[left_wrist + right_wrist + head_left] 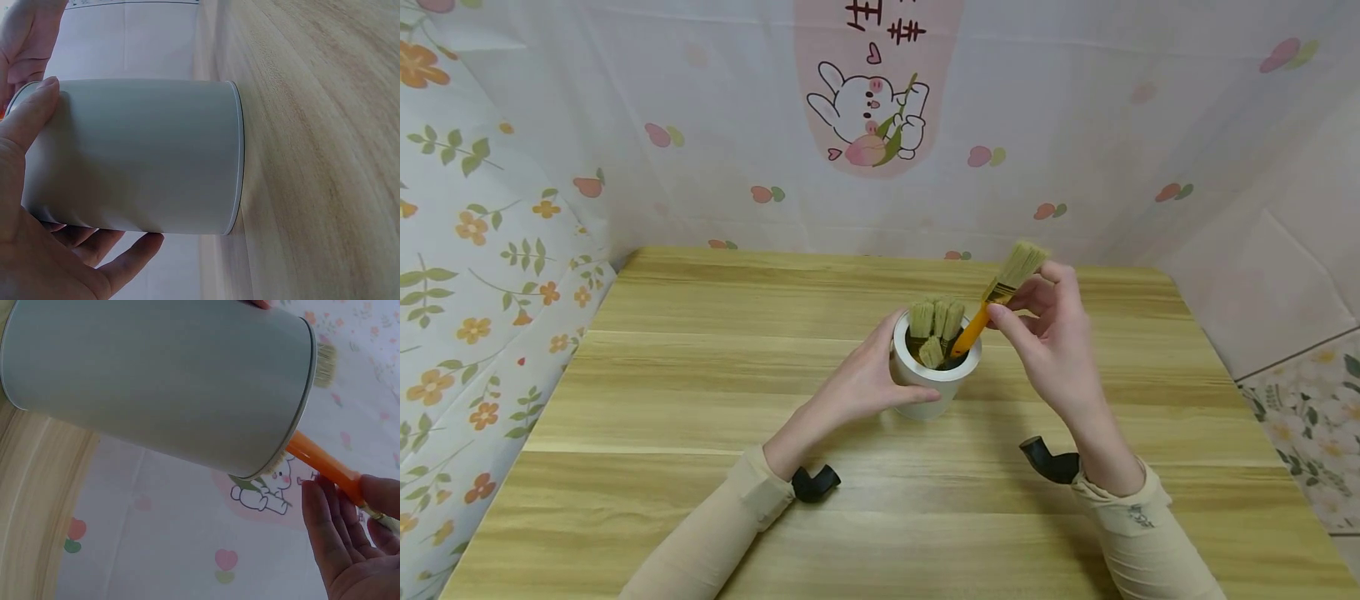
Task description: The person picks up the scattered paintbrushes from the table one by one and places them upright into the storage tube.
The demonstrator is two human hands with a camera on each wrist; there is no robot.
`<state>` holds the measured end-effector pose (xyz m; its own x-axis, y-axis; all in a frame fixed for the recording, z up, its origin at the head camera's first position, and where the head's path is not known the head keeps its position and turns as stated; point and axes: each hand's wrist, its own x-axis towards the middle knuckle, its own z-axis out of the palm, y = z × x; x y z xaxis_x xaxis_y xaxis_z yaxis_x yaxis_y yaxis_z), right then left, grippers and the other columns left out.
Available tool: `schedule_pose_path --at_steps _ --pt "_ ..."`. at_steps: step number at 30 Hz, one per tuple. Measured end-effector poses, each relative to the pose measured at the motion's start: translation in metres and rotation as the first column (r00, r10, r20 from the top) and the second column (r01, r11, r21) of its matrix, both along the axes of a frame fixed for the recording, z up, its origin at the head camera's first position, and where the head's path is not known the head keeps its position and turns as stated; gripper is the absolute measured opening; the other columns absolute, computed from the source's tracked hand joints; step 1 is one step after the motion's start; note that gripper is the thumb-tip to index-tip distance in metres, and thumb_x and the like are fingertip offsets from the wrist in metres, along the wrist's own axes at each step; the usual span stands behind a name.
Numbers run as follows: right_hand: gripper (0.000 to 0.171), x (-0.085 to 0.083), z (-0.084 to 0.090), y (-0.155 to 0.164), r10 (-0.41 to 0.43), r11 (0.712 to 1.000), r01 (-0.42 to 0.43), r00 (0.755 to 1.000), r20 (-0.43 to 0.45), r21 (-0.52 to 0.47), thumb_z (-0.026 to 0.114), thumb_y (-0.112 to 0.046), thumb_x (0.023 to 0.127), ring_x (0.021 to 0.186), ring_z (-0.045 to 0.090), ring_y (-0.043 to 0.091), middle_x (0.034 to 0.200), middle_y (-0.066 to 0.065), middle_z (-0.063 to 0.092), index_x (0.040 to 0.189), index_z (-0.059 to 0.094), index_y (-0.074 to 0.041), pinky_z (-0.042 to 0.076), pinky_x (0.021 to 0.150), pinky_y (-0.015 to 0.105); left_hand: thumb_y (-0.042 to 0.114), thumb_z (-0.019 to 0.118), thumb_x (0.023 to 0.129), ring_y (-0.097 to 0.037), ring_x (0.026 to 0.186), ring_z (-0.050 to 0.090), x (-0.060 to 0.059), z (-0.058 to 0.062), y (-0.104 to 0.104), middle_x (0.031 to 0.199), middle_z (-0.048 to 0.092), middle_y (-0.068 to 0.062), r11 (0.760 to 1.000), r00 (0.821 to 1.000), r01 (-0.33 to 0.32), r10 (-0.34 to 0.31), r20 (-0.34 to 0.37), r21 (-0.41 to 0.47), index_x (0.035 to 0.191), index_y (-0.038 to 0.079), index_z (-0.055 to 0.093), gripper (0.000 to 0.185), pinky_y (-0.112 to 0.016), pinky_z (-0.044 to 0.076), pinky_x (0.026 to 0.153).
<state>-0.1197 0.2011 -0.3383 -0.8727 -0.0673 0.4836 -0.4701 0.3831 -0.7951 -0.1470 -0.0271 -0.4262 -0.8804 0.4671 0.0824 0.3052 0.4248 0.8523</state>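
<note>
Head view: left hand (867, 379) grips cup (925, 392); right hand (1048, 333) pinches brush (1000, 293).

You face a light wooden table (700, 375), floral cloth (467, 250) at your left, rabbit-print backdrop (868, 117) behind, tiled floor (1307, 417) right.

White cylindrical cup (925, 379) upright mid-table, brushes bristle-up inside, orange-handled brush (992, 302) tilted, handle end in cup.

Left hand (865, 379) grips cup (925, 385); right hand (1048, 333) apparently pinches brush (1000, 293).
</note>
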Motion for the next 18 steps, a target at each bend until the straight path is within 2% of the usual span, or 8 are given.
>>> schedule_pose_path --at_steps 4,9,13,18 --pt "0.046 0.0022 0.0001 0.0017 -0.062 0.986 0.055 0.997 0.042 0.159 0.071 -0.001 0.094 0.089 0.065 0.001 0.104 0.009 0.068 0.130 0.044 0.003 0.055 0.078 0.010 0.048 0.090 0.075 -0.017 0.138 0.049 0.0001 0.0000 0.0007 0.151 0.046 0.006 1.000 1.000 0.001 -0.001 0.009 -0.006 0.160 0.032 0.023 0.109 -0.049 0.046 0.113" --pt "0.039 0.0033 -0.0017 0.0055 -0.069 0.950 0.045 0.995 0.068 0.309 0.073 -0.009 0.095 0.090 0.063 -0.002 0.101 0.010 0.071 0.123 0.047 -0.001 0.050 0.082 0.006 0.049 0.090 0.075 -0.019 0.138 0.049 0.0005 0.0011 0.0002 0.153 0.045 0.005 1.000 1.000 -0.004 0.004 0.019 -0.024 0.161 0.031 0.021 0.112 -0.051 0.046 0.112" --pt "0.037 0.0006 -0.0058 0.0071 -0.015 0.942 -0.005 0.998 0.058 0.335 0.072 -0.005 0.095 0.091 0.065 0.003 0.100 0.008 0.072 0.122 0.048 -0.002 0.051 0.084 0.008 0.050 0.090 0.075 -0.018 0.137 0.050 0.0003 0.0014 -0.0004 0.151 0.046 0.005 1.000 1.000 -0.004 0.005 0.024 -0.022 0.161 0.033 0.022 0.110 -0.050 0.047 0.111" --pt "0.035 -0.0020 -0.0077 0.0083 0.034 0.953 -0.042 0.999 0.031 0.301 0.071 0.000 0.094 0.092 0.064 0.001 0.099 0.005 0.071 0.121 0.049 -0.002 0.053 0.083 0.012 0.050 0.090 0.075 -0.019 0.139 0.049 0.0001 0.0015 -0.0006 0.152 0.046 0.004 1.000 1.000 -0.007 0.008 0.024 -0.024 0.161 0.030 0.021 0.112 -0.050 0.047 0.112"
